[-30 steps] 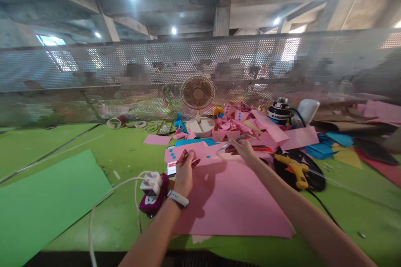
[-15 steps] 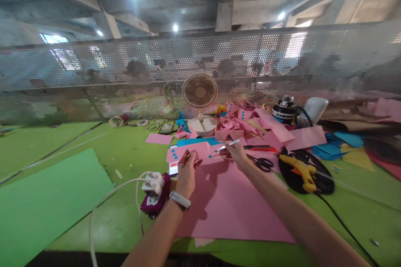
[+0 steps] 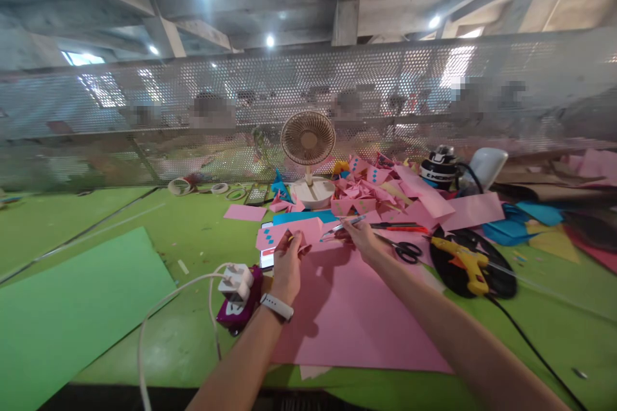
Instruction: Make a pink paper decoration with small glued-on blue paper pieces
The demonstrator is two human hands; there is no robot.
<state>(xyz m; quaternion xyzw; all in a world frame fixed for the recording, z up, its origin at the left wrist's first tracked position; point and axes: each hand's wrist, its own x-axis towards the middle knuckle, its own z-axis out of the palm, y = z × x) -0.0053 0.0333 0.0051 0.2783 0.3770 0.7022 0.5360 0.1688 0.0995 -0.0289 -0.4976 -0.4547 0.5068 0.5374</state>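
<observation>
My left hand (image 3: pixel 288 263), a pale watch strap on its wrist, pinches a folded pink paper strip (image 3: pixel 301 230) with blue diamond shapes (image 3: pixel 268 237) near its left end. In my right hand (image 3: pixel 361 237) is a pair of slim silver tweezers (image 3: pixel 341 225), pointing left. Their tip is at the strip's right part, near a small blue spot; whether it grips a piece is too small to tell. Below both hands lies a large pink sheet (image 3: pixel 357 321). A phone (image 3: pixel 267 259) is partly covered by the strip and my left hand.
Scissors (image 3: pixel 407 252), a red cutter knife (image 3: pixel 402 228) and a yellow glue gun (image 3: pixel 465 263) lie at right. A purple power strip (image 3: pixel 241 314) with white plugs is at left, near a green sheet (image 3: pixel 87 314). Behind are a fan (image 3: pixel 308 141) and pink scraps (image 3: pixel 361 189).
My right hand has shifted slightly left, and the tweezers' tip has moved slightly left and up along the strip. My left hand stays in place on the strip.
</observation>
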